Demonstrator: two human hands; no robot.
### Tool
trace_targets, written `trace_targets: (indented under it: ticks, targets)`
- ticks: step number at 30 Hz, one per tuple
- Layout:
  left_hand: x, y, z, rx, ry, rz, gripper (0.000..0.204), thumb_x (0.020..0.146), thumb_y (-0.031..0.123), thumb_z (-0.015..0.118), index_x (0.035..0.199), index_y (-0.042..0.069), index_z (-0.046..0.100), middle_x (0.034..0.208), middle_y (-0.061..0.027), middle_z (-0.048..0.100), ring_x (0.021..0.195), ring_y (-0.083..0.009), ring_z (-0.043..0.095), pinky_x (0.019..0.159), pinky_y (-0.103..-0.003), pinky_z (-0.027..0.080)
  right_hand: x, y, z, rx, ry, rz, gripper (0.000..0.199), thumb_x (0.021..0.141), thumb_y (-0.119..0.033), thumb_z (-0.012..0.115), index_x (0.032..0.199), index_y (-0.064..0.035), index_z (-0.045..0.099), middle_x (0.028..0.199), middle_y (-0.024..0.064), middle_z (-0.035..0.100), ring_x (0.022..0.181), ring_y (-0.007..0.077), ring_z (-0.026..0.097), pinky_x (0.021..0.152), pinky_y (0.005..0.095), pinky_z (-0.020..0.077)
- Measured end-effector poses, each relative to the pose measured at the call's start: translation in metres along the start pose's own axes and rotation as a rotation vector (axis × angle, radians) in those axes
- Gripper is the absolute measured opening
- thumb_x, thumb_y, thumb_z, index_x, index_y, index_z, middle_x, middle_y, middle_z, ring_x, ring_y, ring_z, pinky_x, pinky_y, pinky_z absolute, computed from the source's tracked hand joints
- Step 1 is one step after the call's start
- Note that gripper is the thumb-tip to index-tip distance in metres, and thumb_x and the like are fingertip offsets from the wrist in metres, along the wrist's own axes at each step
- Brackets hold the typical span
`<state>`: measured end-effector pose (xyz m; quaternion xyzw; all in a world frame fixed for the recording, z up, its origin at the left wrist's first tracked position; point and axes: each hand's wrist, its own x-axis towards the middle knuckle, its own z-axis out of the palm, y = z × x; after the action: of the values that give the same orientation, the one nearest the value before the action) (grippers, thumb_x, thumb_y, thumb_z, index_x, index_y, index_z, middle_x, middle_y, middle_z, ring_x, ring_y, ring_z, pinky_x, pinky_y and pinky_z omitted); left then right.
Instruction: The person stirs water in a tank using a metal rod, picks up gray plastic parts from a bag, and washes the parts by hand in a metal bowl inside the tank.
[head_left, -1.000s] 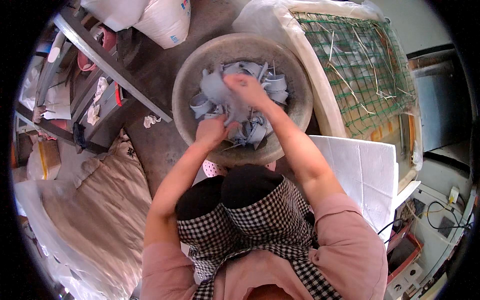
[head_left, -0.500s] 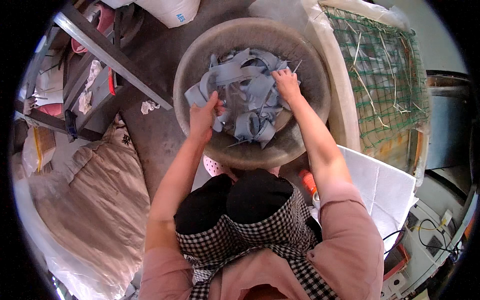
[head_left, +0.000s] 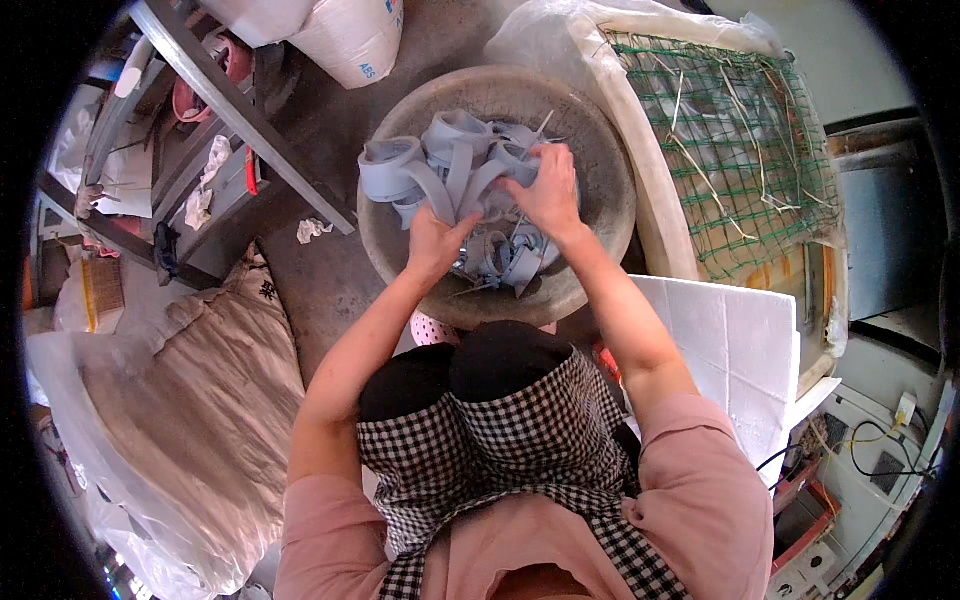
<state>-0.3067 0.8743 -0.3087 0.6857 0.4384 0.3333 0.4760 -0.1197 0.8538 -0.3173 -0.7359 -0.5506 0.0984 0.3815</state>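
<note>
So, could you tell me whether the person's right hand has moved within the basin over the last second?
Yes. The right hand has shifted from mid-pile towards the far right part of the basin, gripping the grey strips.

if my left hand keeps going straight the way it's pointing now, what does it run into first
Most likely the pile of grey-blue curved plastic pieces in the round basin; the left hand already touches its near edge, fingers pointing up into it. Depth is hard to judge.

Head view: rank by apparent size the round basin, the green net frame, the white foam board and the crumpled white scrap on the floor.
Largest to smallest as they look:
1. Green net frame
2. Round basin, close to the frame, and the fisheye bends the rim, so the order of these two is unsure
3. White foam board
4. Crumpled white scrap
</note>
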Motion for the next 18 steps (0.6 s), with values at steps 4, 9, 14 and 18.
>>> trace_targets:
  ticks: [4,9,14,18]
  targets:
    - [-0.011,0.008,0.003,0.404,0.032,0.09,0.043,0.072,0.017,0.07,0.106,-0.001,0.052,0.085,-0.0193,0.063,0.077,-0.0372,0.061,0.066,-0.042,0.048,0.008,0.008,-0.011,-0.023,-0.378,0.008,0.056,0.059,-0.037,0.077,0.096,-0.0011,0.056,0.091,0.016,0.06,0.095,0.0341,0.053,0.08,0.0402,0.0384]
    - [-0.012,0.009,0.009,0.514,0.054,0.167,0.042,0.071,0.022,0.072,0.1,-0.001,0.052,0.08,-0.0224,0.062,0.076,-0.0403,0.06,0.063,-0.044,0.048,-0.001,0.005,0.009,-0.214,-0.273,-0.019,0.057,0.056,-0.039,0.077,0.098,-0.0027,0.061,0.095,0.0161,0.062,0.094,0.0316,0.056,0.079,0.0413,0.039]
    - [-0.015,-0.01,0.007,0.51,0.069,0.215,0.044,0.071,0.02,0.071,0.102,-0.002,0.049,0.08,-0.0225,0.061,0.075,-0.0411,0.059,0.062,-0.045,0.048,-0.004,0.008,0.014,-0.015,-0.519,0.135,0.068,0.052,-0.036,0.08,0.106,-0.0013,0.059,0.096,0.017,0.062,0.092,0.0339,0.057,0.079,0.0398,0.0397]
    - [-0.008,-0.01,0.009,0.516,0.032,0.12,0.04,0.074,0.02,0.07,0.101,-0.003,0.05,0.076,-0.0199,0.062,0.068,-0.0359,0.062,0.06,-0.041,0.048,0.004,0.019,0.015,-0.14,-0.512,0.084,0.065,0.053,-0.035,0.08,0.104,-0.0009,0.06,0.096,0.0155,0.062,0.09,0.0353,0.057,0.078,0.0402,0.0416]
